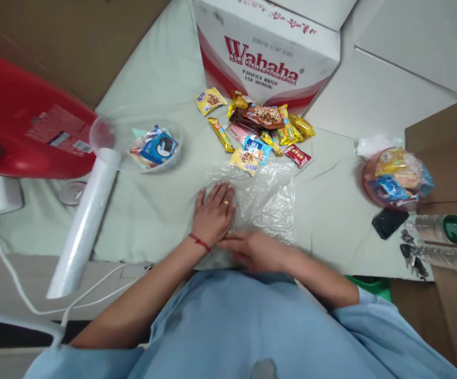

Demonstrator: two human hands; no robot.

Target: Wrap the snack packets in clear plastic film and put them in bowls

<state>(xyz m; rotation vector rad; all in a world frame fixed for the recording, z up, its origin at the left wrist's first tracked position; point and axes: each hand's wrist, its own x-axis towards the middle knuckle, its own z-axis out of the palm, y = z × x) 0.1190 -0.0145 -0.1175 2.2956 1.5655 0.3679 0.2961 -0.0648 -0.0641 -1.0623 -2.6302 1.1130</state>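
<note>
My left hand (214, 215) lies flat with its fingers stretched out, on the left edge of a clear plastic bag (273, 210) spread over the table cloth. Close by its wrist is my right hand (256, 250), its fingers pointing left over the bag's near edge; motion smears them, so their grip cannot be made out. Beyond the bag lies a heap of wrapped snacks: a brown cookie packet (263, 116), yellow bars (221, 135), a red packet (297, 155) and a cream cookie packet (244, 161) touching the bag's far edge.
A Wahaha carton (267, 58) stands behind the snacks. Left are a clear tub (179, 150) holding packets, a bag roll (82, 226) and a red jug (23, 116). Right are a filled bowl (368, 181), a black phone-like object (388, 223), keys (414, 260) and bottles (433, 229).
</note>
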